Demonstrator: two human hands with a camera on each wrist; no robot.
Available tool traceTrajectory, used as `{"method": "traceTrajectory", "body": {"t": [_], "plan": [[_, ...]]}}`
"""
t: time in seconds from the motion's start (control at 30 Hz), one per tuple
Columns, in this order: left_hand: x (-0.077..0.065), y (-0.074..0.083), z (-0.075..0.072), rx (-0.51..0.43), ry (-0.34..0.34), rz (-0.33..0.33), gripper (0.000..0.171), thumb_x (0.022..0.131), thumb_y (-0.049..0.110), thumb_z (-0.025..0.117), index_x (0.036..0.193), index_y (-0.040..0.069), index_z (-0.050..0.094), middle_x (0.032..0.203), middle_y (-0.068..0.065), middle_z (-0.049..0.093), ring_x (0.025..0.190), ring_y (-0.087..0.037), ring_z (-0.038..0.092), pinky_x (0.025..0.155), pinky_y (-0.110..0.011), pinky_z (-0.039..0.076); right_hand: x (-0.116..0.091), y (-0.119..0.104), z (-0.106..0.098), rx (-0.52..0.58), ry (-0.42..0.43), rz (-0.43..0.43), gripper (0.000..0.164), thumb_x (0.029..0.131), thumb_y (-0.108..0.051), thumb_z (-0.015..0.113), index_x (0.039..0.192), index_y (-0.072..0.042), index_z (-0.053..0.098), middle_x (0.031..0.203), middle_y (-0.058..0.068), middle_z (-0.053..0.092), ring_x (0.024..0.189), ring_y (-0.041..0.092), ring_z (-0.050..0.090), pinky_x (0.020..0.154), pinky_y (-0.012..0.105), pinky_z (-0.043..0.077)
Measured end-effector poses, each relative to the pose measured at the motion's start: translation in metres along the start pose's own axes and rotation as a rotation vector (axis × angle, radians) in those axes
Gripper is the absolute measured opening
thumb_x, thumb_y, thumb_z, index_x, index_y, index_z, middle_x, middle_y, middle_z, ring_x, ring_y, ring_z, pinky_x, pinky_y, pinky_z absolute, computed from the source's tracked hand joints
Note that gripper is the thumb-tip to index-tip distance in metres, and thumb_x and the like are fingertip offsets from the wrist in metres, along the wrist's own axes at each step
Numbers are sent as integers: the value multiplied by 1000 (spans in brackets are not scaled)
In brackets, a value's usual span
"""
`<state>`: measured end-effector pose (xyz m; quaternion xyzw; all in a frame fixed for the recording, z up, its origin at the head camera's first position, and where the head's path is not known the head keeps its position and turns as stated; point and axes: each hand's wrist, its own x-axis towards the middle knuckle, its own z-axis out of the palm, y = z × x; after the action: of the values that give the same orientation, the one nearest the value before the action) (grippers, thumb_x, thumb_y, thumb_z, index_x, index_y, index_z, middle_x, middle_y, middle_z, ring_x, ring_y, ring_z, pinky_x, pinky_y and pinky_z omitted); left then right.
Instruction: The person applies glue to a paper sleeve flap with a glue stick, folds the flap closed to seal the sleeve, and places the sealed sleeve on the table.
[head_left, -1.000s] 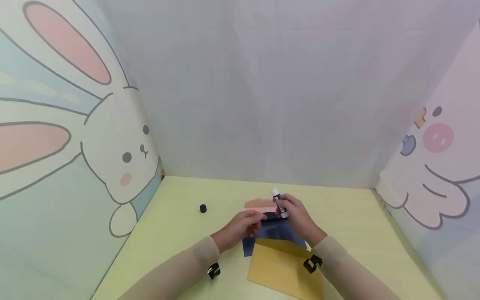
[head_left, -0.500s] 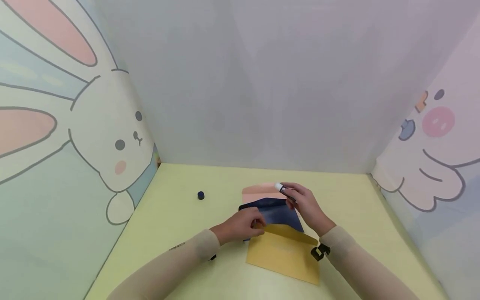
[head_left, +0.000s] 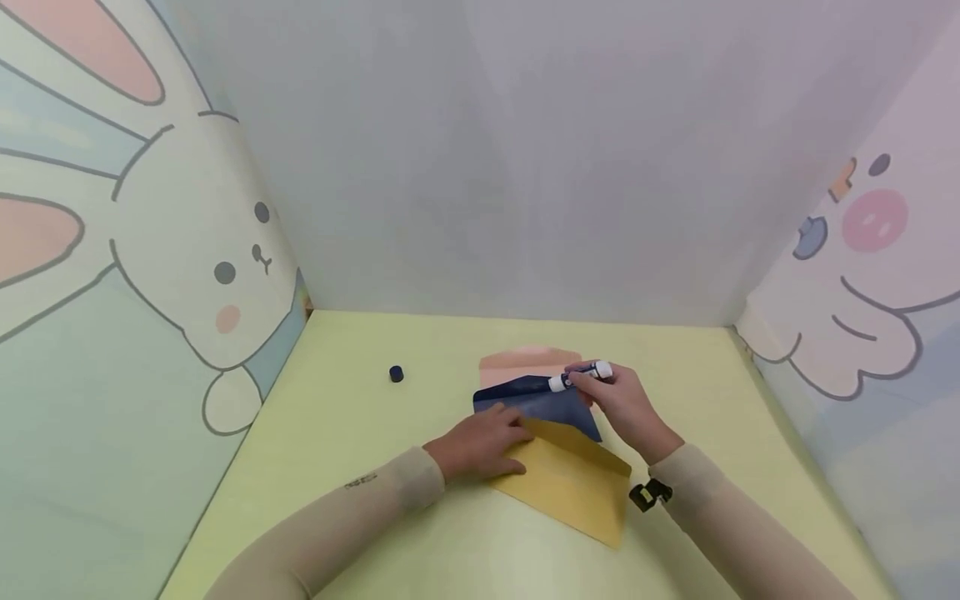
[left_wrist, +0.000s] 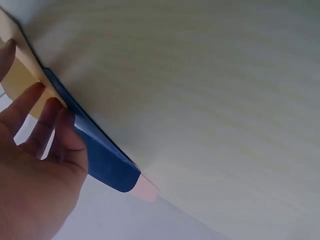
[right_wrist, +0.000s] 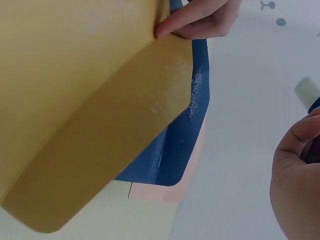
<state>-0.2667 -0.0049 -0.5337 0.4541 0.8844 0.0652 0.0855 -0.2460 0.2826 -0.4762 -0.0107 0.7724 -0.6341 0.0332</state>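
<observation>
My right hand [head_left: 630,410] grips a glue stick [head_left: 557,383], held aslant above the envelopes with its white end pointing left. A yellow envelope [head_left: 581,487] lies nearest me with its flap unfolded. My left hand [head_left: 478,443] rests on its left edge, fingers spread near the flap's fold. Partly under it is a navy blue envelope [head_left: 558,408], flap also unfolded. Whitish smears show on the navy flap [right_wrist: 196,95] and, fainter, on the yellow flap in the right wrist view. A pink envelope [head_left: 525,358] peeks out behind, mostly covered.
A small dark blue cap [head_left: 396,374] stands on the pale yellow table [head_left: 352,433], left of the envelopes. A grey wall cloth [head_left: 510,167] rises behind the table. Printed cartoon panels, one with a rabbit [head_left: 195,250], flank both sides.
My left hand has come down from the navy flap to the yellow envelope and opened out. My right hand has shifted right, turning the glue stick from upright to nearly level.
</observation>
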Motion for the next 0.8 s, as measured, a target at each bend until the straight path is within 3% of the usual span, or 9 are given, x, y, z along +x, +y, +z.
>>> {"method": "traceTrajectory", "body": {"t": [0.17,0.33,0.47,0.8], "plan": [[5,1,1,105,-9,-71,68,112,70,72,161,24,71,151,-2,68,127,-21,63,114,-37,61,1,2,6,-163,-12,16,35,116,-35,78,114,0,79,86,1,71,83,22,66,80,37,59],[8,2,-1,133,-7,-143,73,110,76,70,158,20,72,150,-5,69,126,-23,65,114,-41,63,5,13,15,-389,-101,-5,27,114,-33,81,112,-6,83,95,11,79,82,21,68,74,33,58],[9,1,-4,158,3,-174,73,109,77,69,154,19,74,146,-5,70,123,-24,66,111,-41,64,11,23,24,-523,-142,-38,18,112,-28,83,109,-11,84,95,5,80,81,15,64,73,30,55],[10,3,-4,137,-4,-194,75,109,77,70,155,19,74,145,-6,69,121,-24,65,108,-40,64,21,38,39,-643,-186,-73,19,108,-25,87,97,-12,77,88,0,75,77,14,60,73,30,52]]}}
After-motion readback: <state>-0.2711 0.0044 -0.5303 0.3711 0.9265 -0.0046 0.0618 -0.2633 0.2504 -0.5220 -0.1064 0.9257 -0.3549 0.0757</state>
